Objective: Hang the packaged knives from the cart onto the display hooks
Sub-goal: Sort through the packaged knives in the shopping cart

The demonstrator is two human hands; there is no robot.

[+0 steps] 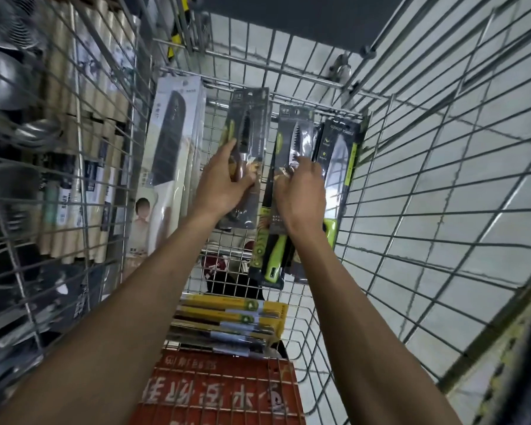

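Left hand [224,184] grips an upright knife pack [253,118], top end at the rack rail [334,109]; right hand [301,188] holds the neighbouring pack [295,130].

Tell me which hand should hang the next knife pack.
Left. The left hand grips a dark knife pack raised to the wire grid; the right hand is busy holding a serrated-blade pack, seemingly hung.

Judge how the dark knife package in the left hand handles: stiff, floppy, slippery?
Probably stiff: the dark knife package looks flat and straight though the left hand grips only its middle. Its glossy front shows glare, so perhaps slippery. Long and narrow, like the serrated knife package the right hand holds, it would likely swing once hung.
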